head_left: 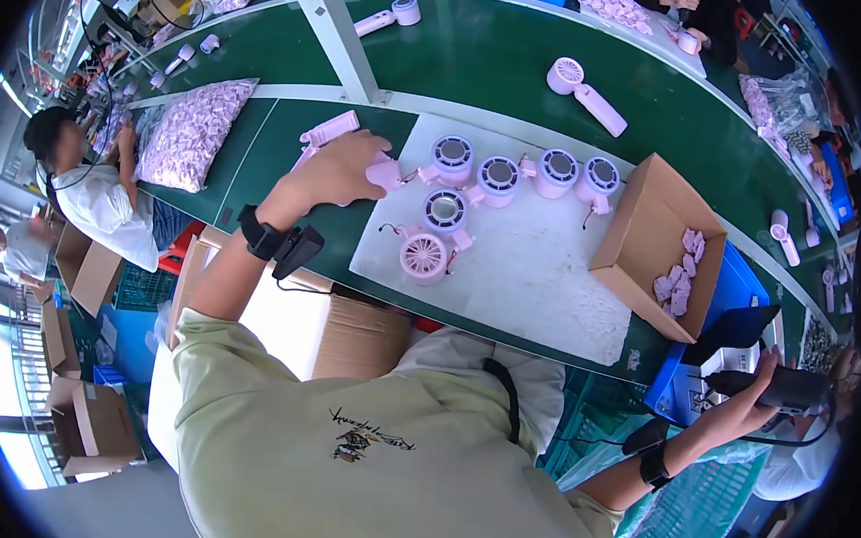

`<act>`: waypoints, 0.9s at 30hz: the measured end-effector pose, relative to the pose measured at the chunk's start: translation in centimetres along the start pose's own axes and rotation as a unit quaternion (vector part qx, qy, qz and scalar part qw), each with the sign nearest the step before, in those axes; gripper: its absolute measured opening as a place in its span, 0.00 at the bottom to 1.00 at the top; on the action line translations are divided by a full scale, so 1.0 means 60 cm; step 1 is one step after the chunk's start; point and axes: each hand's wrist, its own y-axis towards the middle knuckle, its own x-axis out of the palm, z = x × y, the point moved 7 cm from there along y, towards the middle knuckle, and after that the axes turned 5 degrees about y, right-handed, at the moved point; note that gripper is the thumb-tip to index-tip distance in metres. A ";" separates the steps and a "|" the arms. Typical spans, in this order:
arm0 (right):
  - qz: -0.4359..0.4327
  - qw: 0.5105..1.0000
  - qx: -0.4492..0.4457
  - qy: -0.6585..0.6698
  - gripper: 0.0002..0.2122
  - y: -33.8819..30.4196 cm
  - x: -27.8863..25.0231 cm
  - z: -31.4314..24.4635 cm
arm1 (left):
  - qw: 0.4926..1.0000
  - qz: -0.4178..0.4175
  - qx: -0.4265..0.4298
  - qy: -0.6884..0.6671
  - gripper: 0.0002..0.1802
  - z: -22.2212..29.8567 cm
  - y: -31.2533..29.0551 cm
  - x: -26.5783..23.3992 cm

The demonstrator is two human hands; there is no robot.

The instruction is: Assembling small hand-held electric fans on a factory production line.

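My left hand (338, 172) reaches to the left edge of the white work sheet (528, 274). Its fingers are bent round a pale pink plastic piece (384, 173); beside them lies a pink handle part (331, 127). Several round pink fan heads stand close by on the sheet, among them one with a slotted grille (423, 257) and one with a dark ring (499, 177); short wires stick out of some. At the far right, my right hand (757, 398) is wrapped round a black corded electric screwdriver (794, 389), held above a blue bin with its tip pointing left.
An open cardboard box (637, 231) with small pink pieces stands right of the sheet, next to a blue bin (678, 384). A bag of pink parts (196, 130) lies left. Behind a metal post (336, 30), the green conveyor (481, 48) carries pink handheld fans. Co-workers sit nearby.
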 end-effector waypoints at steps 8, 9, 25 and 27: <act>0.082 0.922 -0.365 -0.098 0.27 -0.150 0.073 -0.107 | 0.996 -0.029 -0.058 0.068 0.31 0.010 -0.017 -0.009; 0.036 0.899 -0.418 -0.127 0.25 -0.178 0.110 -0.127 | 0.992 -0.005 -0.113 0.052 0.29 0.023 -0.022 -0.042; -0.569 0.763 -0.230 -0.205 0.19 -0.190 0.437 0.049 | 0.965 0.089 -0.029 -0.246 0.26 0.305 -0.069 0.181; -0.514 0.764 -0.333 -0.203 0.20 -0.193 0.412 0.017 | 0.983 0.081 0.003 -0.166 0.26 0.318 -0.056 0.162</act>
